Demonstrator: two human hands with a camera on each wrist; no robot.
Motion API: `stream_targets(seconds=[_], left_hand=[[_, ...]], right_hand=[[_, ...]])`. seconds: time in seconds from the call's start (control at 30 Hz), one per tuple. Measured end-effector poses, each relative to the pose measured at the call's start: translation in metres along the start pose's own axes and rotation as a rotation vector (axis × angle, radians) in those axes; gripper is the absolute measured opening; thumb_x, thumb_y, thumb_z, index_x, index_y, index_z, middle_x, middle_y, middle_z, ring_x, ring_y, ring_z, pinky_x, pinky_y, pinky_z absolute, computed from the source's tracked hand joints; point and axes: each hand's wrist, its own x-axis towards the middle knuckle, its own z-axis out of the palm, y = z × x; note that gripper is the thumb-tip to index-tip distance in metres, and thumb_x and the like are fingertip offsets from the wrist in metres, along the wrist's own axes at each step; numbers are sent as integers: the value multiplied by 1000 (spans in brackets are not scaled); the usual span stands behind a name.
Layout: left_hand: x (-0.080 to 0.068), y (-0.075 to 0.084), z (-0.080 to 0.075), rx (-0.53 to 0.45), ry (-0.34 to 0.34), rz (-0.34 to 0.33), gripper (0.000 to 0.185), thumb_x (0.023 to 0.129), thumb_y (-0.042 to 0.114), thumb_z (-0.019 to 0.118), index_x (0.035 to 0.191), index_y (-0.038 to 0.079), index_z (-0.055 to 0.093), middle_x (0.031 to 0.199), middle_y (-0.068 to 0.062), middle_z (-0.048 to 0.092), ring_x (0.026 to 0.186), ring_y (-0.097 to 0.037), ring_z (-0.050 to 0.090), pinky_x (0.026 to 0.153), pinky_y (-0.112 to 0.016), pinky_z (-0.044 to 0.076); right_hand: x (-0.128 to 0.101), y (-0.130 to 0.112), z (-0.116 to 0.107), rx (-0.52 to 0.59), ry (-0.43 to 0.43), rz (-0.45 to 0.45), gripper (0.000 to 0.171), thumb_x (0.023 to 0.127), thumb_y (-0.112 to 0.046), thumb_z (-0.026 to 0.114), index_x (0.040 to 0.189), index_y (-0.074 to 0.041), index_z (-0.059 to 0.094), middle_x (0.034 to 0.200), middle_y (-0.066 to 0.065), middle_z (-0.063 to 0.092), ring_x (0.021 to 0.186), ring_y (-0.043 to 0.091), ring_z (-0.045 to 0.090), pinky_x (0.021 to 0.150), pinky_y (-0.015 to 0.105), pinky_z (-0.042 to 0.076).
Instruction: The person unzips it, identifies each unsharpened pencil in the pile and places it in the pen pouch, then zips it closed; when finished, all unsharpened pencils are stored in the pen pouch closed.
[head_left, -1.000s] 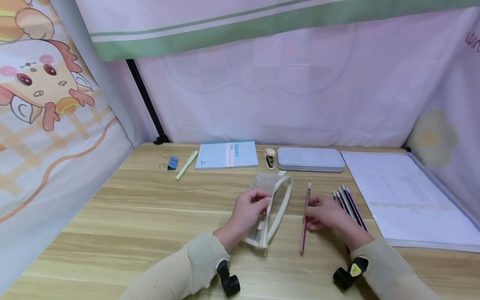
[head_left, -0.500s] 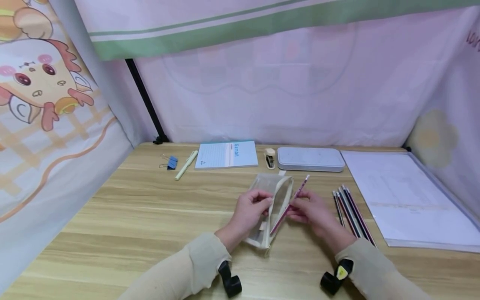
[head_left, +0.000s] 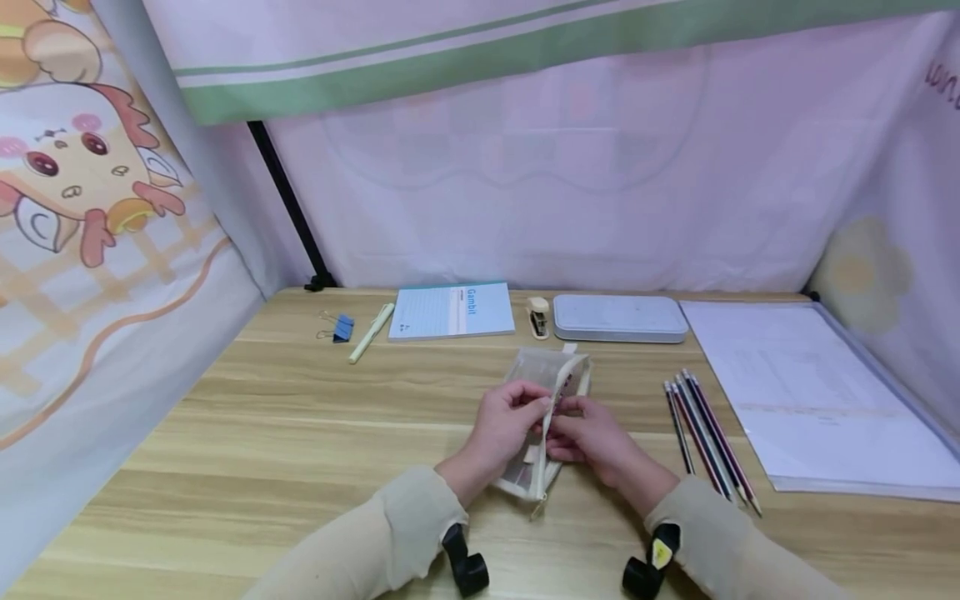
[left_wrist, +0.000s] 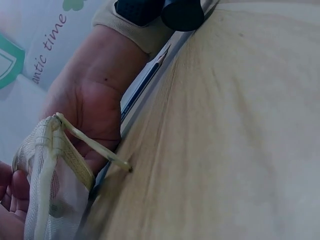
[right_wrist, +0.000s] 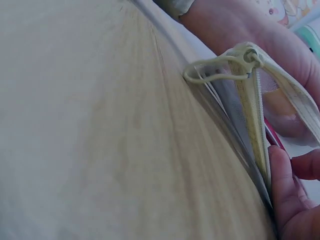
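A see-through mesh pencil pouch [head_left: 517,482] with a cream zipper lies on the desk in the head view, its mouth parted. My left hand [head_left: 504,429] pinches one zipper edge between thumb and fingers. Facing it, my right hand [head_left: 600,440] has its fingertips at the opening and holds a pencil [right_wrist: 273,134], a reddish strip of which shows inside the pouch in the right wrist view. Most of that pencil is hidden by mesh and fingers. The zipper's cord pull [left_wrist: 95,145] dangles at the pouch's near end.
Several pencils [head_left: 708,437] lie fanned right of my right hand. Beyond them is a stack of paper [head_left: 832,400]. Along the back sit a flat case [head_left: 620,318], a small stapler [head_left: 537,317], a blue notebook [head_left: 452,312], a pale pen [head_left: 371,333] and a blue binder clip [head_left: 342,328].
My right hand has carried the pencil leftward from beside the pouch, tilted it and lowered it into the opening. My left hand keeps its pinch on the zipper edge.
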Motion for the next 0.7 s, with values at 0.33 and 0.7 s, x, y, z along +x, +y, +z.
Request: stream_targets(seconds=[0.33,0.7], left_hand=[[2,5,0,-6,11,-16,15,84,4,62,96,-4,65,76,-2,60,61,-9,54,58,-20,48],[4,8,-2,-23,28,8,15,84,2,62,96,-6,65,75,-1,59,61,-8,53,57,-19,48]], right_hand=[[-7,-5,-11,-58,7,-40,41,89,-3,52,123,16,38,85,9,62,69,10,62,67,22,54],[-20,-16,-24,-220,-9,-79,43,85,-3,56,123,13,45,87,10,64,74,12,62,71,26,54]])
